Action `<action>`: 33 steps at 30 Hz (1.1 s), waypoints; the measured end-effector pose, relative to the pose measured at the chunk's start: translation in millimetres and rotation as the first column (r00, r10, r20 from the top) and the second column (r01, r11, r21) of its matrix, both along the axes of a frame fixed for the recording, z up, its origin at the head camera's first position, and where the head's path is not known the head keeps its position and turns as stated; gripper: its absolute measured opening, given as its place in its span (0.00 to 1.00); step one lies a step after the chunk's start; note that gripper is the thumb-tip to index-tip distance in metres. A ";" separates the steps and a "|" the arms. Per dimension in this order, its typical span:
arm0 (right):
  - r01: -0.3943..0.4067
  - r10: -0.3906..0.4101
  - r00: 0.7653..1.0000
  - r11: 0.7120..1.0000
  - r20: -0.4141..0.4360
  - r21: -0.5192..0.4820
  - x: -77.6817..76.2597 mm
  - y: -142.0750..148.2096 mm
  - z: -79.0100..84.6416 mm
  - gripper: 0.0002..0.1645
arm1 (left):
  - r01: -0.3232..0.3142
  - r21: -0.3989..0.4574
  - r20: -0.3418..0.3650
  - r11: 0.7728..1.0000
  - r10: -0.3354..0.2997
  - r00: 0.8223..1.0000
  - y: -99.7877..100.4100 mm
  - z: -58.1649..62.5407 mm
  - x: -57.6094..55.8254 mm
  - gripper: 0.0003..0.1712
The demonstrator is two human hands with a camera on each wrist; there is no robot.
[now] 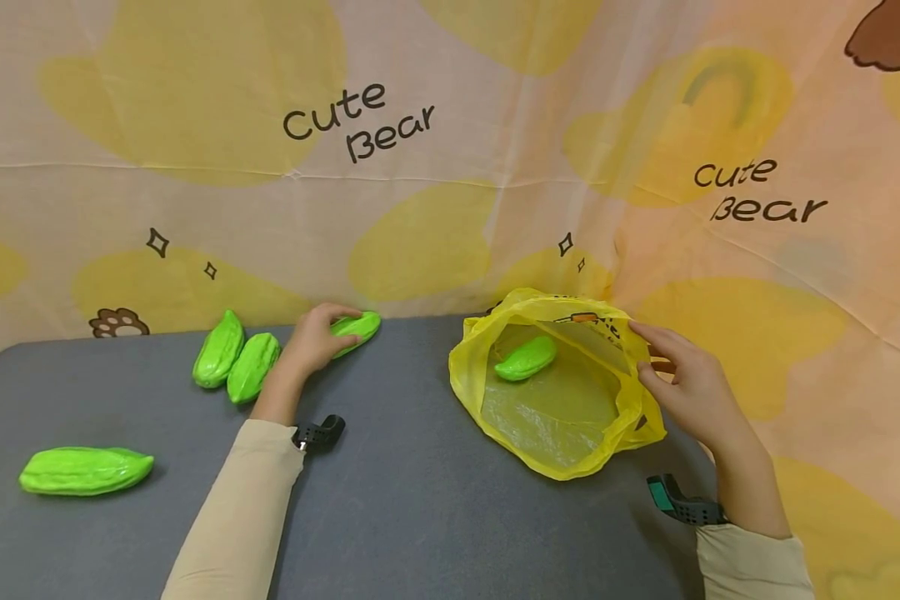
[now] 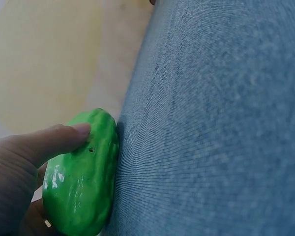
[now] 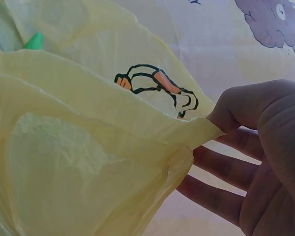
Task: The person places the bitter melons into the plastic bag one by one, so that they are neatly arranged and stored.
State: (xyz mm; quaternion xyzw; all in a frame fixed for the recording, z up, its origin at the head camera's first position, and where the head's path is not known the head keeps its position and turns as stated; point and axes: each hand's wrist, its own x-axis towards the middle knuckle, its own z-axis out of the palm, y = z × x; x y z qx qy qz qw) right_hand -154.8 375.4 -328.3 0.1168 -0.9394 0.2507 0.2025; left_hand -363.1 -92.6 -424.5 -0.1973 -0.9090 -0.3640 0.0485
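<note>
Near the table's back edge, my left hand (image 1: 317, 337) grips a shiny green bitter melon (image 1: 362, 327), thumb on one side and fingers round the other. In the left wrist view this ribbed melon (image 2: 81, 182) lies close against the table surface, the thumb pressing its top. My right hand (image 1: 693, 383) pinches the right rim of a yellow plastic bag (image 1: 465, 367), whose mouth gapes toward me. Inside the bag lies another bitter melon (image 1: 527, 358). The right wrist view shows the bag's edge (image 3: 206, 132) between thumb and fingers, with a green tip (image 3: 34, 42) showing inside.
Two more bitter melons, one leaning (image 1: 220, 350) and one beside it (image 1: 253, 368), lie just left of my left forearm. A further melon (image 1: 86, 471) sits at the table's left. A printed cloth (image 1: 390, 233) hangs behind the grey table (image 1: 405, 517).
</note>
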 end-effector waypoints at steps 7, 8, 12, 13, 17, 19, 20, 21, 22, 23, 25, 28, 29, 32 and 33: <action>-0.002 0.002 1.000 1.000 0.002 0.006 -0.5 -1.4 0.2 0.33 | 0.002 0.005 0.011 1.000 -0.002 1.000 0.8 0.9 2.8 0.25; -0.003 0.003 1.000 1.000 0.002 0.007 -0.5 -1.8 0.1 0.33 | 0.005 0.004 0.011 1.000 -0.005 1.000 0.9 1.0 3.2 0.25; -0.003 0.003 1.000 1.000 -0.004 0.013 0.1 -2.1 -0.2 0.33 | 0.013 -0.002 0.020 1.000 -0.013 1.000 2.1 1.4 4.2 0.25; -0.002 0.002 1.000 1.000 -0.008 0.016 0.1 -2.1 -0.1 0.33 | 0.016 -0.003 0.022 1.000 -0.016 1.000 2.6 1.4 4.2 0.25; -0.003 0.003 1.000 1.000 -0.013 0.019 0.2 -2.5 0.4 0.32 | 0.020 0.001 0.023 1.000 -0.020 1.000 4.1 1.1 4.1 0.25; -0.005 0.005 1.000 1.000 -0.012 0.020 0.3 -3.0 0.7 0.32 | 0.021 0.005 0.026 1.000 -0.021 0.999 4.6 0.5 4.1 0.24; -0.005 0.005 1.000 1.000 -0.011 0.019 0.4 -3.3 0.8 0.33 | 0.020 0.008 0.026 1.000 -0.020 0.999 4.8 0.2 4.3 0.24; -0.006 0.006 1.000 1.000 -0.009 0.017 0.5 -3.4 0.9 0.33 | 0.021 0.008 0.025 1.000 -0.021 0.999 5.0 -0.1 4.5 0.24; -0.006 0.006 1.000 1.000 -0.009 0.018 0.6 -3.6 0.9 0.33 | 0.021 0.010 0.024 1.000 -0.021 0.999 5.4 -0.2 4.9 0.24; -0.007 0.007 1.000 1.000 -0.007 0.017 0.8 -3.6 1.0 0.33 | 0.021 0.011 0.022 1.000 -0.021 1.000 5.8 -0.4 5.3 0.24; -0.008 0.008 1.000 1.000 -0.006 0.016 1.0 -3.6 1.3 0.33 | 0.020 0.012 0.022 1.000 -0.021 1.000 6.5 -0.7 6.1 0.23; -0.011 0.011 1.000 1.000 -0.008 0.015 1.1 -3.2 1.3 0.33 | 0.030 0.019 0.022 0.999 -0.031 0.999 8.4 -0.7 7.2 0.23; -0.012 0.012 1.000 1.000 -0.007 0.015 1.1 -3.1 1.3 0.33 | 0.033 0.021 0.024 0.999 -0.033 0.999 8.9 -0.4 7.7 0.23; -0.015 0.015 1.000 1.000 -0.007 0.015 1.0 -3.2 1.3 0.33 | 0.042 0.033 0.023 0.999 -0.043 0.999 10.7 1.1 8.9 0.24; -0.016 0.016 1.000 1.000 -0.006 0.015 1.0 -3.3 1.4 0.33 | 0.044 0.037 0.022 0.998 -0.045 0.999 11.2 1.7 9.2 0.24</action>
